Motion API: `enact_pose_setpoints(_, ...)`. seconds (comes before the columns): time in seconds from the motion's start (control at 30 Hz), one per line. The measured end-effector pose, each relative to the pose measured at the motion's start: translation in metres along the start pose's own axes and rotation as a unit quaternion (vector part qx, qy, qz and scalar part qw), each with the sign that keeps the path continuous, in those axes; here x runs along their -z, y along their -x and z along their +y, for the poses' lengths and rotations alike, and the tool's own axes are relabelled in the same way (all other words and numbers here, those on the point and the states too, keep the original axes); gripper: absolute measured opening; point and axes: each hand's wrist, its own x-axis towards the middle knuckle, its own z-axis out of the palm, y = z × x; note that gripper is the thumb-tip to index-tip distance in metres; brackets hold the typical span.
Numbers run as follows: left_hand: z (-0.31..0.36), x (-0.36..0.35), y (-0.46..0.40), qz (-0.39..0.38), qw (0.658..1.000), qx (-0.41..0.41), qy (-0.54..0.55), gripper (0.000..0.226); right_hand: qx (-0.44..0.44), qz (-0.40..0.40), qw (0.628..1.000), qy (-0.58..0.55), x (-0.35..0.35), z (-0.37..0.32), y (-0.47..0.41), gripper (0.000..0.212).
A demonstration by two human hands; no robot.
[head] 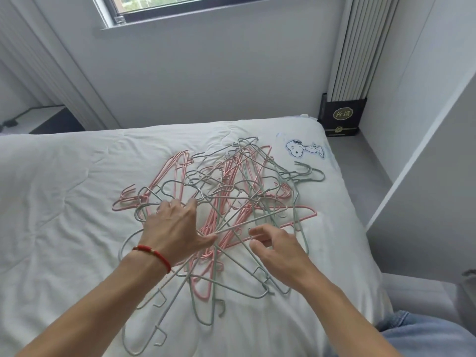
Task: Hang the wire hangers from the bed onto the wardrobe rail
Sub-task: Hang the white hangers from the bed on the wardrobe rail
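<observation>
A tangled heap of pink and pale grey-green wire hangers [226,202] lies in the middle of the white quilt [64,189] on the bed, hooks pointing every way. The left hand [175,228], a red cord bracelet [154,255] on its wrist, presses down on the heap with fingers spread, while the right hand [279,251] hovers just beside it, fingers curled loosely over a strand, though I cannot tell whether it grips. Beyond the heap a cartoon dog patch [304,148] marks the quilt, and a black box [341,117] stands in the corner under the window [164,6].
</observation>
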Motion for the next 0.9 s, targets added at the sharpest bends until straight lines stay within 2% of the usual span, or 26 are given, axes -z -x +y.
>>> enact_pose_setpoints(0.13, -0.015, 0.023, 0.001, -0.005, 0.999, -0.023, -0.033, 0.095, -0.018, 0.0, 1.0, 0.007, 0.001, 0.002, 0.006, 0.031)
enact_pose_setpoints(0.2, -0.026, 0.031, 0.003, -0.015, 1.0, -0.023, -0.014, 0.097, -0.026, -0.005, 1.0, -0.001, 0.002, 0.004, 0.007, 0.032)
enact_pose_setpoints(0.3, -0.029, 0.038, 0.009, -0.033, 0.993, -0.004, 0.11, 0.093, -0.021, -0.018, 1.0, -0.015, 0.002, 0.002, 0.009, 0.033)
enact_pose_setpoints(0.37, -0.016, 0.04, 0.013, -0.055, 0.976, 0.0, 0.211, 0.091, -0.008, -0.021, 0.999, -0.031, 0.002, -0.004, 0.009, 0.031)
enact_pose_setpoints(0.47, 0.016, 0.036, 0.015, -0.075, 0.953, -0.016, 0.295, 0.098, -0.004, 0.025, 0.992, -0.12, 0.002, -0.011, 0.012, 0.026)
enact_pose_setpoints(0.53, 0.041, 0.03, 0.015, -0.064, 0.952, -0.034, 0.298, 0.105, -0.039, 0.08, 0.963, -0.254, 0.01, -0.012, 0.016, 0.033)
enact_pose_setpoints(0.63, 0.085, 0.025, 0.015, -0.018, 0.96, -0.055, 0.275, 0.113, -0.086, 0.15, 0.891, -0.42, 0.033, -0.014, 0.027, 0.035)
enact_pose_setpoints(0.7, 0.119, 0.03, 0.018, 0.002, 0.96, -0.066, 0.272, 0.114, -0.099, 0.189, 0.857, -0.47, 0.047, -0.009, 0.036, 0.032)
enact_pose_setpoints(0.77, 0.147, 0.035, 0.019, -0.004, 0.946, -0.077, 0.314, 0.118, -0.115, 0.225, 0.838, -0.484, 0.06, 0.003, 0.044, 0.027)
enact_pose_setpoints(0.8, 0.159, 0.037, 0.018, -0.025, 0.932, -0.083, 0.353, 0.114, -0.124, 0.243, 0.833, -0.482, 0.067, 0.01, 0.05, 0.026)
enact_pose_setpoints(0.83, 0.168, 0.039, 0.016, -0.051, 0.91, -0.094, 0.4, 0.098, -0.131, 0.26, 0.83, -0.475, 0.075, 0.019, 0.057, 0.024)
enact_pose_setpoints(0.9, 0.184, 0.038, 0.014, -0.122, 0.833, -0.123, 0.526, 0.042, -0.14, 0.293, 0.828, -0.457, 0.089, 0.038, 0.074, 0.023)
